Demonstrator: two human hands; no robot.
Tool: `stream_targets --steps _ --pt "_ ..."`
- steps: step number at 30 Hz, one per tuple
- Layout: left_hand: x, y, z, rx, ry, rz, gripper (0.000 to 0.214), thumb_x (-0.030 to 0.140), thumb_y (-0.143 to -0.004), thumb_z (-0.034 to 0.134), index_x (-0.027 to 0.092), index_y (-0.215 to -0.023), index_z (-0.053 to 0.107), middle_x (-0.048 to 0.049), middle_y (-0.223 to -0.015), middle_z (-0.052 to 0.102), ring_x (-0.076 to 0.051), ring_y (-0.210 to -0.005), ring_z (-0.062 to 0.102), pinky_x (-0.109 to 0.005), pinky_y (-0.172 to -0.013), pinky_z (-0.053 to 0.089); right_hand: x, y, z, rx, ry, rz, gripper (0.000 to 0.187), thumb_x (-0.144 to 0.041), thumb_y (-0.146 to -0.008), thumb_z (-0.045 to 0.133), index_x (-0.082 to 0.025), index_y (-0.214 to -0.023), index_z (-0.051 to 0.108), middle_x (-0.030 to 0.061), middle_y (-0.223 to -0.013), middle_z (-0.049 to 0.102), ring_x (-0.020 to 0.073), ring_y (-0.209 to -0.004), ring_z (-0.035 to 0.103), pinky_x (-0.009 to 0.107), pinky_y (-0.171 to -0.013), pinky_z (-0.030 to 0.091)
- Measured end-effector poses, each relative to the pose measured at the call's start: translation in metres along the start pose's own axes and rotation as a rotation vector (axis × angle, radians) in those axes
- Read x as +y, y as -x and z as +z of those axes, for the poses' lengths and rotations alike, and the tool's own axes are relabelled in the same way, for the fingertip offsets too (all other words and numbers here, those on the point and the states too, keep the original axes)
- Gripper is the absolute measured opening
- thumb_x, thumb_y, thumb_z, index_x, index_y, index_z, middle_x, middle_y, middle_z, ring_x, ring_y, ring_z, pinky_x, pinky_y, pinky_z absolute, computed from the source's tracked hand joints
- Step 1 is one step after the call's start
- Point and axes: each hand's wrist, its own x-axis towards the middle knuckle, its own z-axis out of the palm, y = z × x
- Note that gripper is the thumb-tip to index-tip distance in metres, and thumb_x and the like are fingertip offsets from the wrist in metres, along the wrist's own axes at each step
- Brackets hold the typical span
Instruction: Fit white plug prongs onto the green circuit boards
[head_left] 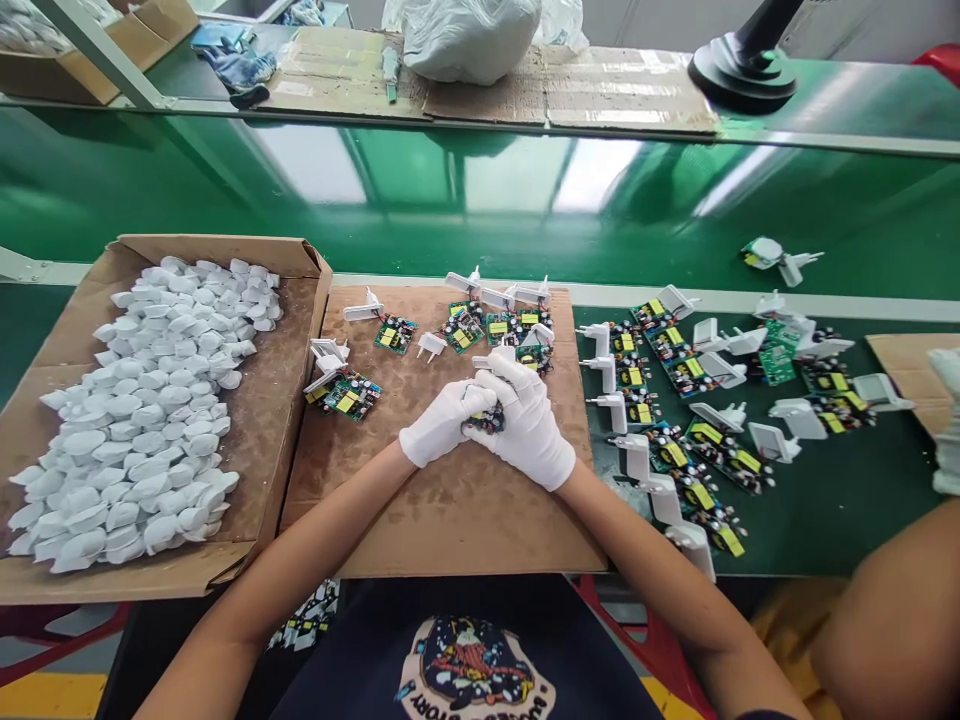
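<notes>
Both my hands wear white gloves and meet over the middle of a brown cardboard sheet [390, 500]. Between them is a circuit board [487, 418], partly covered by the fingers. My left hand [442, 420] is closed on its left side. My right hand [529, 415] wraps over it from the right, fingers curled. Just beyond the hands, several green boards with yellow transformers [463, 328] lie on the cardboard, wired to white plug housings [496, 298]. A loose white plug piece [430, 345] lies there too. Left of my hands sits another board [352, 396].
On the left, a cardboard tray [262, 400] holds many white plastic pieces [142, 400]. Many boards with plugs [675, 360] cover the green table at right. A green conveyor surface [480, 220] runs behind. A co-worker's arm [892, 610] shows at lower right.
</notes>
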Motion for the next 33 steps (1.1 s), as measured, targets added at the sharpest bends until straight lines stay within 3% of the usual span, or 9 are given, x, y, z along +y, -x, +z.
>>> stream_targets --steps 3,7,14,17,24,28,33 --pt "0.004 0.0 -0.001 -0.031 0.171 -0.093 0.032 0.038 -0.066 0.072 0.012 -0.076 0.058 -0.0011 -0.073 0.062 -0.011 -0.069 0.055 -0.022 -0.066 0.044 0.001 0.0 0.0 0.07 -0.029 -0.017 0.057 -0.039 -0.071 0.068 -0.021 -0.12 0.047 0.0093 -0.125 0.053 0.0246 -0.118 0.045 0.043 -0.101 0.036" --pt "0.004 -0.002 0.0 -0.014 0.359 -0.226 0.033 0.045 -0.084 0.051 0.014 -0.082 0.062 -0.0009 -0.07 0.063 -0.011 -0.069 0.058 -0.023 -0.072 0.046 -0.001 0.0 -0.002 0.14 -0.095 -0.022 0.058 -0.041 -0.067 0.07 -0.021 -0.116 0.048 0.0092 -0.118 0.057 0.0244 -0.113 0.049 0.044 -0.099 0.039" --pt "0.001 -0.001 0.008 0.049 0.315 -0.191 0.044 0.044 -0.093 0.033 0.015 -0.11 0.061 -0.0054 -0.093 0.068 -0.015 -0.091 0.062 -0.027 -0.088 0.046 -0.003 0.001 0.0 0.08 -0.104 0.052 0.074 -0.039 -0.065 0.073 -0.019 -0.129 0.039 0.0121 -0.13 0.048 0.0261 -0.122 0.043 0.045 -0.103 0.035" --pt "0.003 0.0 0.011 0.056 0.341 -0.185 0.05 0.046 -0.093 0.028 0.015 -0.118 0.057 -0.0059 -0.099 0.068 -0.016 -0.097 0.061 -0.028 -0.092 0.044 -0.002 0.0 0.0 0.026 -0.121 0.06 0.067 -0.038 -0.065 0.073 -0.023 -0.125 0.046 0.0077 -0.127 0.052 0.0255 -0.12 0.045 0.044 -0.102 0.035" --pt "0.004 0.002 0.011 0.061 0.313 -0.217 0.048 0.045 -0.093 0.031 0.015 -0.126 0.051 -0.007 -0.106 0.066 -0.016 -0.094 0.062 -0.028 -0.088 0.046 -0.004 -0.001 -0.002 0.05 -0.141 0.047 0.063 -0.03 -0.064 0.072 -0.023 -0.122 0.047 0.0065 -0.121 0.056 0.0237 -0.115 0.048 0.043 -0.103 0.035" --pt "0.004 0.001 0.014 0.037 0.312 -0.246 0.051 0.046 -0.092 0.033 0.014 -0.128 0.049 -0.0096 -0.109 0.065 -0.019 -0.096 0.062 -0.03 -0.088 0.045 -0.009 0.001 -0.004 0.057 -0.027 0.13 0.075 -0.031 -0.064 0.072 -0.022 -0.131 0.039 0.0088 -0.128 0.05 0.0286 -0.125 0.037 0.048 -0.106 0.031" --pt "0.004 0.001 0.016 -0.001 0.324 -0.142 0.046 0.042 -0.092 0.037 0.014 -0.126 0.051 -0.0097 -0.107 0.066 -0.018 -0.092 0.063 -0.029 -0.086 0.046 -0.011 0.003 -0.004 0.066 0.037 0.153 0.087 -0.029 -0.062 0.073 -0.019 -0.138 0.031 0.0128 -0.138 0.038 0.0298 -0.131 0.029 0.047 -0.107 0.032"
